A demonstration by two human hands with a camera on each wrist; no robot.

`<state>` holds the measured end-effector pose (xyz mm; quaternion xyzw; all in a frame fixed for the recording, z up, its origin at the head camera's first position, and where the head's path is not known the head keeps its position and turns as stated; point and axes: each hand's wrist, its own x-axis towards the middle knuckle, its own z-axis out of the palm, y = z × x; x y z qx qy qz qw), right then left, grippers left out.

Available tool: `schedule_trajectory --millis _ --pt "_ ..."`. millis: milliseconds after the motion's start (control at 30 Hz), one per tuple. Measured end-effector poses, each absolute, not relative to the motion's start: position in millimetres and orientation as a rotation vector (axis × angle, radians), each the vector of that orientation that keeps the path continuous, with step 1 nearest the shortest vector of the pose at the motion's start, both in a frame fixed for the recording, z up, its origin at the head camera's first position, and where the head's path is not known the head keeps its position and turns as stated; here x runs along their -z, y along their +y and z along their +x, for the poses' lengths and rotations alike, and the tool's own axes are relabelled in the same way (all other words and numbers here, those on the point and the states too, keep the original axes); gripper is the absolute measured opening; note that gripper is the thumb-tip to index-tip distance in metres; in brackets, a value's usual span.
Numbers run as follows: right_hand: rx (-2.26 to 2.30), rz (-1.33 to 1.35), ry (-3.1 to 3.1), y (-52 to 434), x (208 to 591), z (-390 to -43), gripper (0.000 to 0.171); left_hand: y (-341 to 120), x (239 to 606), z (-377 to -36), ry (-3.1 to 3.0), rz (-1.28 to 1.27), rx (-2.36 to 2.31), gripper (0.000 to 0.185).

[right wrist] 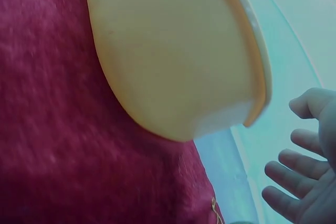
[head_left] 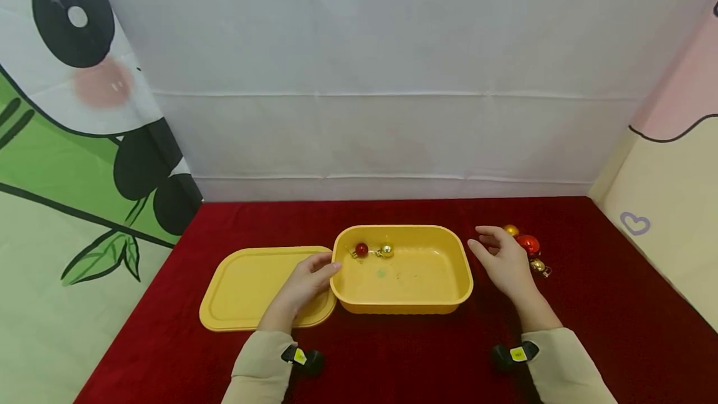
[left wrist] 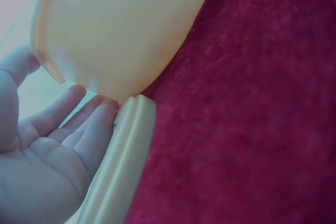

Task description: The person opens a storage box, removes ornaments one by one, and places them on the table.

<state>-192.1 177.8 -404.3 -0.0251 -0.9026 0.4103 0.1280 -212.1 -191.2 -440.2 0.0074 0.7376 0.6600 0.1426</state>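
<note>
A yellow plastic box (head_left: 392, 288) stands uncovered on the red cloth. Inside, at its back left, lie a small red bauble (head_left: 361, 249) and a small gold bauble (head_left: 386, 250). My left hand (head_left: 303, 279) holds the box's left end, thumb over the rim and fingers against the outer wall (left wrist: 115, 35). Under that hand lies the flat yellow lid (head_left: 247, 288). My right hand (head_left: 501, 260) hovers just off the box's right end, fingers relaxed and apart, holding nothing; the right wrist view shows a gap between its fingertips and the rim (right wrist: 262, 77).
Just beyond my right hand lie more baubles: an orange-gold one (head_left: 511, 230), a red one (head_left: 528, 244) and a gold one (head_left: 537, 265), partly hidden by the hand. A white cloth wall (head_left: 392, 136) rises behind the red-covered table (head_left: 415, 360), with printed cloth at both sides.
</note>
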Motion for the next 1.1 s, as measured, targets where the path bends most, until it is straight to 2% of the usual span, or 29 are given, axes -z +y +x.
schedule_trajectory --millis 467,700,1100 --pt "-1.201 0.051 -2.643 151.4 401.1 -191.5 0.041 -193.4 443.6 -212.8 2.134 0.026 -1.911 0.055" --pt "-1.204 0.156 -2.605 139.9 401.1 -193.2 0.037 -191.6 445.2 -214.1 2.134 0.039 -1.935 0.050" --pt "-1.135 0.290 -2.585 116.0 403.1 -198.5 0.037 -191.8 442.3 -212.3 2.125 0.047 -1.935 0.052"
